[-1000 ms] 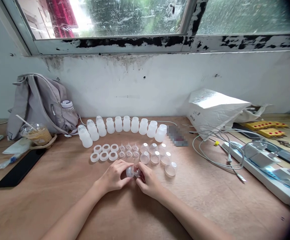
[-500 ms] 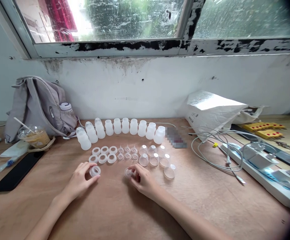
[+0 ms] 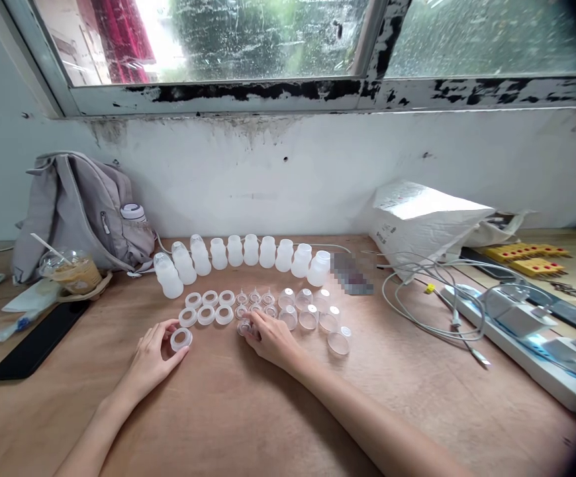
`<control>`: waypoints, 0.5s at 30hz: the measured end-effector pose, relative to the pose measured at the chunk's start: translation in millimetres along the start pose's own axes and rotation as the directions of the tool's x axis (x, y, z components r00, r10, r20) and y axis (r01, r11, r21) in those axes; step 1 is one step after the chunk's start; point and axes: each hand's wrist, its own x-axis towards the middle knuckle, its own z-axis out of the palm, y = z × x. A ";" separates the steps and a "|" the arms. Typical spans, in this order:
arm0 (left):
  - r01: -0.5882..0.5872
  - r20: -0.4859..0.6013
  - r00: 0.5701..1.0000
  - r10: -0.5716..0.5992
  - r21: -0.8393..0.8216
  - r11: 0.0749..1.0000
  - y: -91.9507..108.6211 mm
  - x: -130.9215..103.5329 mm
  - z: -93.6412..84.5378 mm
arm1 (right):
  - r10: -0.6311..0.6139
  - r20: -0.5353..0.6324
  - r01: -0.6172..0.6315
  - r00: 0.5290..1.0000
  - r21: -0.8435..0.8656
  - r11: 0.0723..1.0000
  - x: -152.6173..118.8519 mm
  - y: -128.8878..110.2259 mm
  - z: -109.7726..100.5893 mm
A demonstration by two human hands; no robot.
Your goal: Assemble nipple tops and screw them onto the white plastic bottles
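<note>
My left hand (image 3: pixel 156 353) curls around a ring (image 3: pixel 181 348) on the table (image 3: pixel 208 411); my right hand (image 3: pixel 271 338) pinches a clear teat (image 3: pixel 243 327) nearer me than the rest. Three capped bottles (image 3: pixel 183 266) look done; seven open bottles (image 3: pixel 268 253) appear left.

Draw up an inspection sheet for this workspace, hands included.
Surface: brown wooden table.
Parts: ten frosted bottles in an arc, the leftmost three with clear covers; in front, translucent rings, clear teats and clear domes.
Clutter: iced drink, flat black object, whitish bag.
Hands: left hand, thumb and fingers around one ring, firmness unclear; right hand, fingertips at one teat, grip unclear.
Cables: loose white cables, looped beside a power strip.
Surroundings: backpack against a marked wall; window above, frame paint flaking.
</note>
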 end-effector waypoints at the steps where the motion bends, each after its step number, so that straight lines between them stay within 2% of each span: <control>1: -0.001 0.009 1.000 0.001 0.008 1.000 -0.7 0.1 0.5 | 0.003 0.009 -0.003 1.000 -0.001 1.000 0.8 -0.2 0.6; 5: -0.012 0.029 1.000 0.011 0.033 0.999 -3.3 0.7 2.7 | 0.024 0.045 -0.023 0.999 -0.011 1.000 2.1 -0.4 3.2; 10: -0.031 0.022 0.999 0.030 0.083 0.996 -4.1 0.9 -1.2 | 0.047 0.030 -0.047 0.998 -0.009 0.999 2.2 1.2 8.0; 13: -0.058 -0.045 0.997 0.066 0.161 0.985 1.3 8.3 -11.5 | 0.037 0.010 -0.037 0.999 -0.005 0.999 1.1 0.6 8.0; 15: -0.093 -0.108 0.987 0.118 0.217 0.972 10.1 21.4 -21.9 | 0.027 -0.047 -0.026 0.999 0.014 1.000 -1.0 -0.8 5.7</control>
